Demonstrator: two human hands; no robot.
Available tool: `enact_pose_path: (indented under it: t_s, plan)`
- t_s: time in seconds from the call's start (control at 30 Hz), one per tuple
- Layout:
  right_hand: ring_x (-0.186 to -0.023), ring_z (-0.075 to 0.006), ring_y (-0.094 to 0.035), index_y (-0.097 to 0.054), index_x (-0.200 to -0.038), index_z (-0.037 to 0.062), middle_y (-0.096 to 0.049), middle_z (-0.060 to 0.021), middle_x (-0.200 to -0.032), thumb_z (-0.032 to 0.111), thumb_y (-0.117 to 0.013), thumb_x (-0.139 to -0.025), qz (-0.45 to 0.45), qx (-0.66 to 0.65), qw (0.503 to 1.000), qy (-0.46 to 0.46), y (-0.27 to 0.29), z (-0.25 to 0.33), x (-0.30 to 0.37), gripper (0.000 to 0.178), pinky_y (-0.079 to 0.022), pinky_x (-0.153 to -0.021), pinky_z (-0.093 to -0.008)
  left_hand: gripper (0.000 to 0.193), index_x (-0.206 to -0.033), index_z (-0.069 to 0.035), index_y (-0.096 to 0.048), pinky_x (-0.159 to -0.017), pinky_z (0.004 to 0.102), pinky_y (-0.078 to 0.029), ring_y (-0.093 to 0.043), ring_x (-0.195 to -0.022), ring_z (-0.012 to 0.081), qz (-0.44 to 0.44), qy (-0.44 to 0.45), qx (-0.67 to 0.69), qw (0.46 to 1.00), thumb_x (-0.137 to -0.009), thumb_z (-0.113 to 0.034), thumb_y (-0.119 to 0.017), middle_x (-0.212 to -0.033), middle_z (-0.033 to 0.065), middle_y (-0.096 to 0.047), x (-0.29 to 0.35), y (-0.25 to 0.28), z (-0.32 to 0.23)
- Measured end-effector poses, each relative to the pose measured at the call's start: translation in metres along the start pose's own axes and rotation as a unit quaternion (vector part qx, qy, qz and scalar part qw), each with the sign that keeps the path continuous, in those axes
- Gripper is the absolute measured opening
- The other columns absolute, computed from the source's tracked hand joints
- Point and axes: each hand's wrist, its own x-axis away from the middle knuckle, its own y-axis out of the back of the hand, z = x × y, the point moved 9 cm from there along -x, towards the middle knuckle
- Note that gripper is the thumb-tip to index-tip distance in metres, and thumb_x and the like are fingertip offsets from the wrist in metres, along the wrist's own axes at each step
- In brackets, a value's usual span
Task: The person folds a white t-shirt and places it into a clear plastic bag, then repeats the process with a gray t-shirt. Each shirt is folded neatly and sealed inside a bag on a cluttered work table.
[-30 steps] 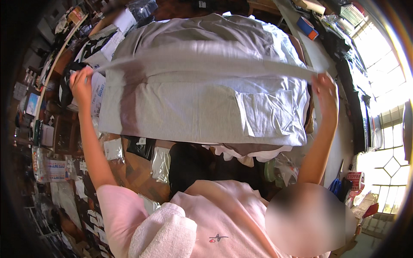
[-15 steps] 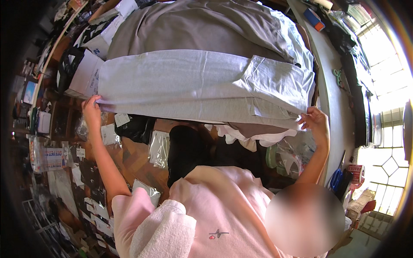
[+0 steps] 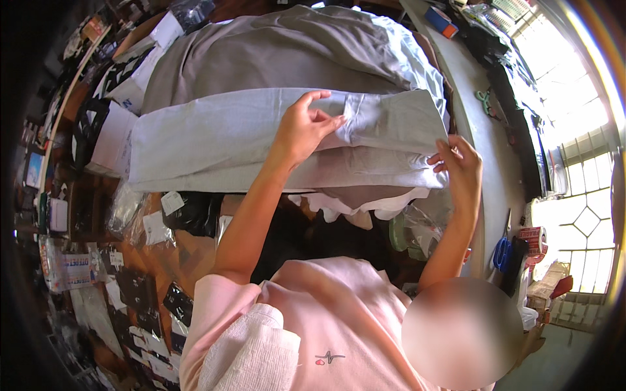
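A long piece of light grey cloth (image 3: 222,140), folded lengthwise, lies across the near side of the work surface with creases toward its right end. It may be a garment, but its kind cannot be made out. My left hand (image 3: 303,130) is over the middle of it, thumb and index finger apart with nothing between them, the thumb close to a raised crease. At the cloth's right end, my right hand (image 3: 460,159) pinches the edge, where the fabric puckers. Behind spreads a large brownish-grey fabric (image 3: 261,55).
White boxes (image 3: 114,140) stand to the left. On the right ledge are green-handled scissors (image 3: 483,99), blue-handled scissors (image 3: 501,253) and a tape roll (image 3: 535,241). Plastic-wrapped packages (image 3: 140,293) lie on the floor at left. White ruffled fabric (image 3: 385,207) hangs below the cloth.
My left hand has let go of the cloth's left end and moved right to above its middle. My right hand stays at the right end. The cloth now lies flatter.
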Motion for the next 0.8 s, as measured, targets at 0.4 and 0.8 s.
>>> enact_pose_path:
  t_s: [0.4,0.8]
  plan:
    - [-0.061,-0.0070,-0.049,-0.058,-0.090,-0.0041,-0.057,-0.0032,-0.074,0.020,-0.069,-0.080,-0.065,0.029,0.995,-0.070,0.011,-0.046,0.016,0.029,-0.042,-0.057,-0.0226,0.057,-0.123,-0.002,-0.044,-0.062,0.0229,-0.042,-0.051,-0.064,0.0081,-0.031,0.051,-0.048,0.997,-0.076,-0.017,-0.073,-0.068,0.0020,-0.056,0.033,-0.019,0.010]
    - [-0.062,-0.0157,-0.055,-0.060,-0.097,-0.0067,-0.062,-0.0112,-0.076,0.040,-0.062,-0.083,-0.082,0.103,0.986,-0.098,0.011,-0.063,-0.011,0.048,-0.045,-0.060,-0.0319,0.074,-0.132,-0.013,-0.040,-0.097,0.0339,-0.038,-0.048,-0.118,0.0275,0.006,-0.098,-0.145,0.985,-0.068,-0.013,-0.077,-0.127,0.0153,-0.051,0.042,-0.048,-0.015]
